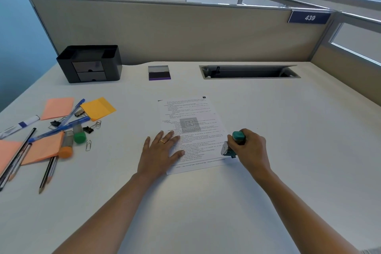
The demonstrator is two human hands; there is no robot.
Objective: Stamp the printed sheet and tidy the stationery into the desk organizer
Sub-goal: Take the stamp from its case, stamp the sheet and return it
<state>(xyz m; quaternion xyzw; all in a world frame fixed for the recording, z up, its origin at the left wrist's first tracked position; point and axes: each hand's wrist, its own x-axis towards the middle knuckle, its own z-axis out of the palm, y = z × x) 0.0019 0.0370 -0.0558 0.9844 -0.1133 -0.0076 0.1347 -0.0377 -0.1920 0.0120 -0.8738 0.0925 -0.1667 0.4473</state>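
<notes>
The left hand (159,153) lay flat, fingers straight, pressing the printed sheet (193,130) on the desk (288,150). The right hand (248,148) gripped the stamp (235,144), tilted, at the sheet's lower right edge.

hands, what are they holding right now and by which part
The right hand grips the teal stamp round its middle, below the cap. The left hand rests flat on the printed sheet, gripping nothing.
</notes>
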